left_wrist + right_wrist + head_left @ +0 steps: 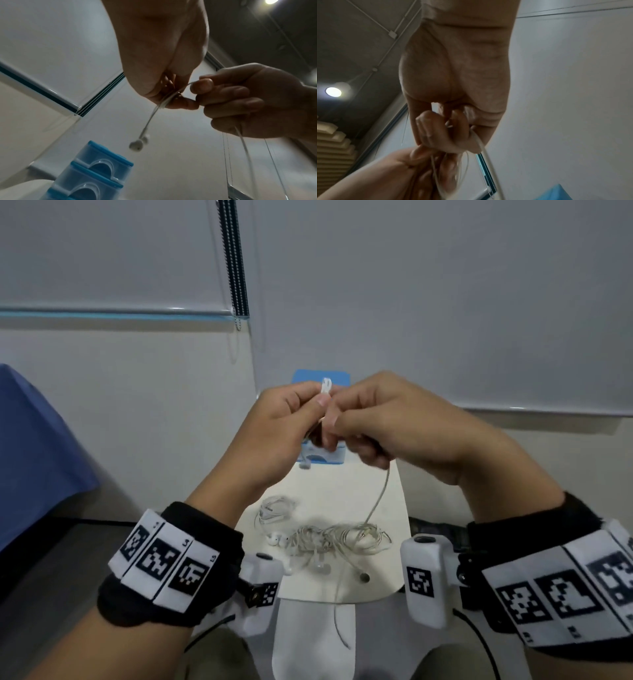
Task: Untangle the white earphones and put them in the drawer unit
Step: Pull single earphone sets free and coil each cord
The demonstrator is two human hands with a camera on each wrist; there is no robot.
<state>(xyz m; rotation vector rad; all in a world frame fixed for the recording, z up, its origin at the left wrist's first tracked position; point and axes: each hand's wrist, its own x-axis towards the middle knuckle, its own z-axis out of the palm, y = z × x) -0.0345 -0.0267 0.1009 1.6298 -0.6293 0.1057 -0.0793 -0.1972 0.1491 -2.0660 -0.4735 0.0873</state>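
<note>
White earphones (326, 392) are pinched between the left hand (274, 433) and right hand (387, 422), each grip clamped on the cable. Below them more tangled cords (329, 539) lie on the worktop (387, 577); behind stands the drawer unit (96, 171). Untangling is underway; next likely means drawing the cable free.

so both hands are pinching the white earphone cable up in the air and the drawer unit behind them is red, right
Not quite: the drawer unit is blue, not red, as the left wrist view shows. The rest holds: left hand and right hand both pinch the white earphone cable in the air.
</note>
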